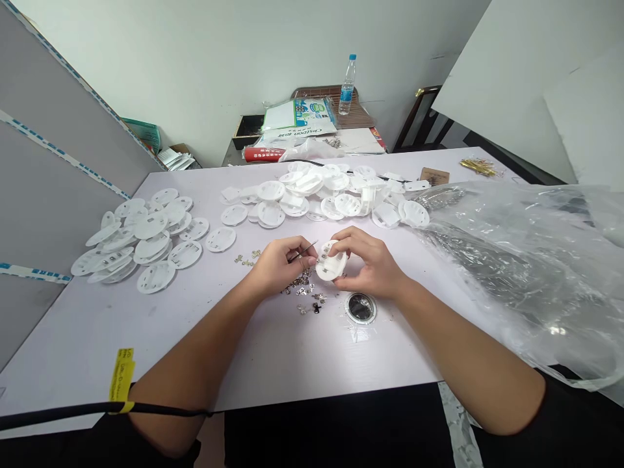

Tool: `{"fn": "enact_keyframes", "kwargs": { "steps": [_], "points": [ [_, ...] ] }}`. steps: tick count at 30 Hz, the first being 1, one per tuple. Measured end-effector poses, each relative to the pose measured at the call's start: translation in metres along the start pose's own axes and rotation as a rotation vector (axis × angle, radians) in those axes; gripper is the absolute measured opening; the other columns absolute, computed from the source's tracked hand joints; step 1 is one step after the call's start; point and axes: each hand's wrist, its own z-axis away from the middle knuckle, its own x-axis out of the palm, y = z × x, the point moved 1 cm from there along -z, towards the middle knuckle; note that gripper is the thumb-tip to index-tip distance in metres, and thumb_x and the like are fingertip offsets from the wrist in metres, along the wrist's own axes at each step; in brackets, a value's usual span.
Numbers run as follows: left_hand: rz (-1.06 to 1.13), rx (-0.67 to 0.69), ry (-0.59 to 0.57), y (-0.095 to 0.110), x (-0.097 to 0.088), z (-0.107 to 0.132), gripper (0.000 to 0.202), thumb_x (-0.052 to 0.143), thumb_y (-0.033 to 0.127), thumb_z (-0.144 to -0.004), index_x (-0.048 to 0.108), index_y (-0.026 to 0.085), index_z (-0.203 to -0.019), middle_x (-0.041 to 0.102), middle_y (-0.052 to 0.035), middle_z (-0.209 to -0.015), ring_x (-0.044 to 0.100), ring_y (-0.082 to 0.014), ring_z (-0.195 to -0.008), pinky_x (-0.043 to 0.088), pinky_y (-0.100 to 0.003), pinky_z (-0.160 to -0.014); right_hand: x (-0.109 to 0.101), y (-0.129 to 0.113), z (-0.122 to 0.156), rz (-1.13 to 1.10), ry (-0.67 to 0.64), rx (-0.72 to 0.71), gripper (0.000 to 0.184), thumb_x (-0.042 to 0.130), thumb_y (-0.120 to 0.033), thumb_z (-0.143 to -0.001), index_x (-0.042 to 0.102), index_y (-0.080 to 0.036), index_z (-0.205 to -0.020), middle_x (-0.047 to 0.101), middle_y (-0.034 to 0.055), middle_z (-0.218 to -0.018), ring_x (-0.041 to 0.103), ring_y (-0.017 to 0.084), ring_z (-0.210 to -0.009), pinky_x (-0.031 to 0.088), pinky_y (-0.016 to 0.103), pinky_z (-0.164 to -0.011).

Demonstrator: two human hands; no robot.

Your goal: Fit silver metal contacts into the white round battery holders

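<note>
In the middle of the table, my right hand (368, 263) grips a round white plastic disc (331, 265) by its edge, tilted up with small metal pieces set in its face. My left hand (283, 265) is closed around a thin metal tool (307, 249), whose exact kind I cannot make out. Its fingertips are close to the disc's left edge. Loose small metal clips (305, 281) lie under and in front of my hands, partly hidden by the left one. More brassy clips (247, 259) lie left of that hand.
White discs are heaped on the left (151, 225) and at the back (302, 188). Clear plastic bags (526, 279) cover the right side. A round metal-rimmed fitting (361, 308) sits before my right hand. A black cable (73, 411) crosses my left arm. Behind stands a water bottle (347, 88).
</note>
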Motion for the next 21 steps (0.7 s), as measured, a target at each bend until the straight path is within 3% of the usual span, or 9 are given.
{"fn": "enact_keyframes", "kwargs": {
  "steps": [4,6,13,21],
  "points": [
    [0.385,-0.089,-0.152,-0.0005,-0.0019,-0.0008,0.035,0.080,0.038,-0.077,0.060,0.016,-0.095,0.058,0.0007,-0.074,0.047,-0.0065,-0.058,0.036,-0.020,-0.053,-0.0032,-0.0049,-0.0027,-0.080,0.021,-0.040,0.039,0.077,-0.015,-0.064,0.062,-0.024,-0.099,0.062,0.0061,-0.108,0.063,0.021,-0.094,0.052,0.035,-0.077],
    [0.477,-0.120,-0.204,-0.0005,-0.0020,-0.0002,0.039,0.082,0.038,-0.075,0.060,0.015,-0.098,0.059,0.0011,-0.074,0.045,-0.0049,-0.055,0.034,-0.019,-0.051,-0.0037,-0.0069,-0.0035,-0.116,0.031,-0.051,0.038,0.078,-0.016,-0.065,0.061,-0.024,-0.098,0.062,0.0062,-0.106,0.063,0.021,-0.093,0.052,0.034,-0.075],
    [0.599,-0.139,-0.265,-0.0015,0.0001,0.0016,0.037,0.084,0.035,-0.073,0.062,0.014,-0.093,0.055,0.0035,-0.065,0.034,-0.0026,-0.048,0.023,-0.019,-0.045,-0.0007,-0.0056,-0.0012,-0.224,0.072,-0.048,0.044,0.084,-0.019,-0.062,0.061,-0.025,-0.100,0.063,0.0077,-0.109,0.064,0.024,-0.098,0.052,0.038,-0.080],
    [0.673,-0.109,-0.264,-0.0075,0.0028,0.0009,0.040,0.087,0.034,-0.068,0.061,0.013,-0.090,0.058,0.0018,-0.065,0.037,-0.0030,-0.048,0.026,-0.019,-0.045,0.0005,-0.0097,-0.0006,-0.257,0.062,-0.047,0.043,0.085,-0.031,-0.067,0.063,-0.024,-0.103,0.069,0.0071,-0.105,0.067,0.022,-0.094,0.054,0.035,-0.077]
  ]
}}
